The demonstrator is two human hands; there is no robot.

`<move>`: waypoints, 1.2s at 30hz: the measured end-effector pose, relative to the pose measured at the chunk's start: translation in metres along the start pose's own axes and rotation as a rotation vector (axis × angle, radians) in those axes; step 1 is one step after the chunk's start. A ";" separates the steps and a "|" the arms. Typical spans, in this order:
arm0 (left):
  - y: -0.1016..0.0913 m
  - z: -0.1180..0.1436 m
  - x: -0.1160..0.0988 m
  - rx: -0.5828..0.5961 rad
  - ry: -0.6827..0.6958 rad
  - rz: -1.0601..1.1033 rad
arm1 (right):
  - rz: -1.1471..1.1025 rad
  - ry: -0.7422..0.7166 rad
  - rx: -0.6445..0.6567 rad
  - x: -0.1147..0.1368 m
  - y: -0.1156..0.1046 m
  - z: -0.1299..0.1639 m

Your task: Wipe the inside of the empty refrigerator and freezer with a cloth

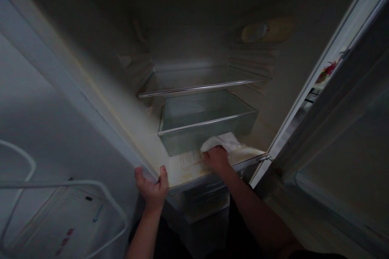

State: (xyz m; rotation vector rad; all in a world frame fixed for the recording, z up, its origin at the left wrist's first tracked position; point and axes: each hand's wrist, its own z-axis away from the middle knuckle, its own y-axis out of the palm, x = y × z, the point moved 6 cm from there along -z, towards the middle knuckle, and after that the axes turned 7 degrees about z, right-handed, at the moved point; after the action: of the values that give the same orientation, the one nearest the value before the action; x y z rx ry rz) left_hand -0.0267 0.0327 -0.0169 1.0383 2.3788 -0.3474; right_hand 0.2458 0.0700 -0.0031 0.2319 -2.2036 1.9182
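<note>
An open refrigerator [188, 52] fills the middle of the dim view. My left hand [152, 188] grips the lower left front edge of its cabinet, fingers on the outer side and thumb on the inner. A white cloth [223, 141] is bunched under my right hand [217, 158], which presses it onto the stained fridge floor [191, 168]. Just behind the cloth sits a clear drawer [188, 139], with nothing visible inside it. Above the drawer runs a glass shelf [206, 79] with a shiny front trim. The fingertips of my right hand are partly hidden by the cloth.
The fridge door [343, 137] stands open on the right, with a metal hinge [264, 158] at the floor's right corner. Below is another compartment with a drawer [206, 202]. At left lie a white cable [103, 188] and a white box [57, 222].
</note>
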 end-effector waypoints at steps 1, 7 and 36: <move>0.000 0.001 0.001 0.008 0.017 0.002 | -0.021 -0.092 -0.023 0.019 0.002 0.002; -0.003 0.007 0.013 -0.016 0.112 -0.005 | -0.530 -0.865 -0.095 0.119 -0.005 0.023; 0.000 -0.011 -0.020 -0.001 0.001 0.080 | 0.239 0.293 -0.291 -0.131 -0.017 0.036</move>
State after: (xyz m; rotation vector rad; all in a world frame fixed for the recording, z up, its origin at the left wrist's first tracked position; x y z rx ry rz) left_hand -0.0190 0.0257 0.0031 1.1305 2.3300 -0.3170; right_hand 0.3750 0.0298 -0.0255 -0.3510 -2.3469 1.5800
